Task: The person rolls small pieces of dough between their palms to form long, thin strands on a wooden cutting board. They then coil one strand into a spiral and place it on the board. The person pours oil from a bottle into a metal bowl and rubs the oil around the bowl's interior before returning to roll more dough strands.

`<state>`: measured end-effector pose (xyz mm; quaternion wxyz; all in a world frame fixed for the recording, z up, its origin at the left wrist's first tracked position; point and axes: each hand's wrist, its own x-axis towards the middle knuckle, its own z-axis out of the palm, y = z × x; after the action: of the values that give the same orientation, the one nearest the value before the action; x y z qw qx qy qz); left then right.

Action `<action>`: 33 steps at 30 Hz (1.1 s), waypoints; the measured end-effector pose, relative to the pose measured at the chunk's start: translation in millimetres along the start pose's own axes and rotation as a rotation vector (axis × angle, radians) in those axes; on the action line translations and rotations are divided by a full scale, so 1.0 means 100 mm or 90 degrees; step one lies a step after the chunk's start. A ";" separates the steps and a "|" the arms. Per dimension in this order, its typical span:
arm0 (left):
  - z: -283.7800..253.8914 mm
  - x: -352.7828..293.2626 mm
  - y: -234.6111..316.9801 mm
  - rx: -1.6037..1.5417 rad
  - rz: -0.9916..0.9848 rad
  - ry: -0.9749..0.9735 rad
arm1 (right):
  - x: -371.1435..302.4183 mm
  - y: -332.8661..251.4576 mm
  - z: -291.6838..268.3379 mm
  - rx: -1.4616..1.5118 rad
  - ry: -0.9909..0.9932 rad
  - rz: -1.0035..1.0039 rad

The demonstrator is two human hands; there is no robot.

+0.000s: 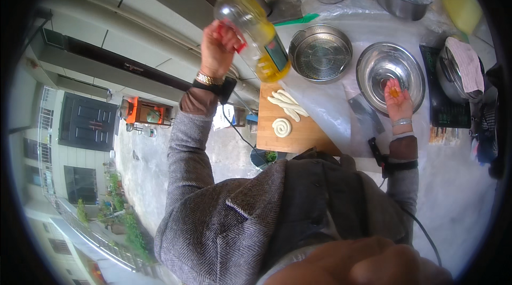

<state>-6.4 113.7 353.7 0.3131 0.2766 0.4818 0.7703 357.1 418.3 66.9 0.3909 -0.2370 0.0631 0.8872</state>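
Note:
My left hand is closed around the red handle of a large clear bottle of yellow oil, raised and tilted above the left side of the table. Its red cap points up and away to the left. My right hand is turned palm up over the near rim of a shiny metal bowl. The fingers lie stretched out, and a small pool of yellow oil shows in them. On a wooden cutting board lie several white dough strips and a dough spiral.
A round metal steamer tray with holes stands left of the bowl. A cleaver lies between board and right forearm. Pots line the back edge. At right, a lidded pot carries a pink cloth. Plastic sheeting covers the table.

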 end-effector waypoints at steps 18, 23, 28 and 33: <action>-2.02 2.31 -0.15 -0.070 0.177 0.240 | -0.38 0.18 0.05 -0.155 0.032 -0.104; -2.24 2.45 -0.16 0.185 0.209 0.134 | -0.32 0.05 -0.18 -0.120 -0.017 -0.057; -2.12 2.10 -0.13 0.746 0.155 0.602 | -0.03 -0.21 -0.45 -0.114 -0.151 -0.044; -1.12 0.99 -0.52 0.442 0.268 0.107 | 0.20 -0.30 -0.18 -0.237 -0.075 -0.085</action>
<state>-141.6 141.8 275.9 -0.0036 0.3947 0.6697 0.6290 373.7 446.7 44.2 0.4014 -0.2565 -0.1407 0.8679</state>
